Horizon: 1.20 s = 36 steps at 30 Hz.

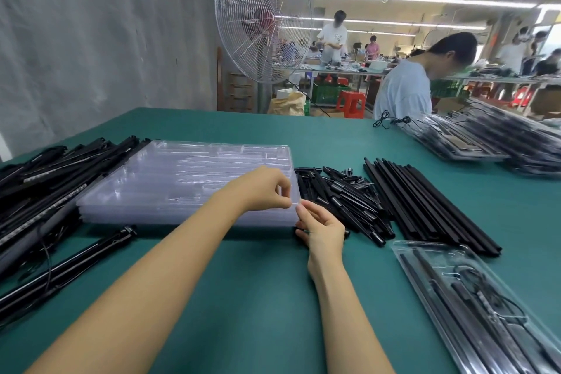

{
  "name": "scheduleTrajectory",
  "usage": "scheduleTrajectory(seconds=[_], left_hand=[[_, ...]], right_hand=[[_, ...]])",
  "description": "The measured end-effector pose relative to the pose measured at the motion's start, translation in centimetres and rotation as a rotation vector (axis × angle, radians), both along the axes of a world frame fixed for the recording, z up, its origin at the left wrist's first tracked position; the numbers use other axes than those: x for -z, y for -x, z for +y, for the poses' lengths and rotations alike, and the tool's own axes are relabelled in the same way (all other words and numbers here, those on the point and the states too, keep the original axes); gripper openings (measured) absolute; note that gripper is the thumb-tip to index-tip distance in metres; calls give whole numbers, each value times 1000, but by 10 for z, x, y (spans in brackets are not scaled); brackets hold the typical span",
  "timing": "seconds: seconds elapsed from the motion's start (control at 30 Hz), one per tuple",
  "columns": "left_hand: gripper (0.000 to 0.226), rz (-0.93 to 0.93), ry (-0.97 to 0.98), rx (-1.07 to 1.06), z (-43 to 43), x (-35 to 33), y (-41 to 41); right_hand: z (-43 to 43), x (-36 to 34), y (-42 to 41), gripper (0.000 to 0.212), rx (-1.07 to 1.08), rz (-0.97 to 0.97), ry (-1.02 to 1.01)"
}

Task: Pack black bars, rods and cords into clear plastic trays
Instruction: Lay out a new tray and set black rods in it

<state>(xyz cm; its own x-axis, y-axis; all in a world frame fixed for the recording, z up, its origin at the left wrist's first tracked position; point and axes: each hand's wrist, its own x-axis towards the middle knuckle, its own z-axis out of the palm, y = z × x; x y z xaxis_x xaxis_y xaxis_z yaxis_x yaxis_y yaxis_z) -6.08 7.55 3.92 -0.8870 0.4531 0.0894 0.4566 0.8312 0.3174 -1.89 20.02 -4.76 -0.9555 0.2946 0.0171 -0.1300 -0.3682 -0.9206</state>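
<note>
A stack of clear plastic trays (188,179) lies on the green table in the middle. My left hand (267,188) pinches the near right corner of the top tray. My right hand (318,228) pinches the same corner just below, fingers curled at the stack's edge. To the right of the stack lie a heap of short black rods (343,197) and a row of long black bars (425,200). A filled tray (485,310) with bars and a cord sits at the near right. Black bars with cords (45,191) are piled at the left.
Filled trays (491,140) are stacked at the far right, with a loose black cord (391,121) beside them. A person in a light shirt (406,85) stands across the table. A large standing fan (261,15) is behind the table's far edge.
</note>
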Motion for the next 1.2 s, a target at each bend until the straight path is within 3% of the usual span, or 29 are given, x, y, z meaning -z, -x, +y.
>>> scheduleTrajectory(seconds=[0.47,0.57,0.77,1.2], left_hand=[[13,157,331,102,9,1,-2],[20,179,340,115,7,5,-1],[5,198,298,138,0,6,0],[16,181,304,132,2,3,-3]], right_hand=[[0,3,2,11,19,26,-38],[1,3,3,9,1,21,-49],[2,3,4,9,-1,24,-53],[5,-3,9,13,-80,-40,-44]])
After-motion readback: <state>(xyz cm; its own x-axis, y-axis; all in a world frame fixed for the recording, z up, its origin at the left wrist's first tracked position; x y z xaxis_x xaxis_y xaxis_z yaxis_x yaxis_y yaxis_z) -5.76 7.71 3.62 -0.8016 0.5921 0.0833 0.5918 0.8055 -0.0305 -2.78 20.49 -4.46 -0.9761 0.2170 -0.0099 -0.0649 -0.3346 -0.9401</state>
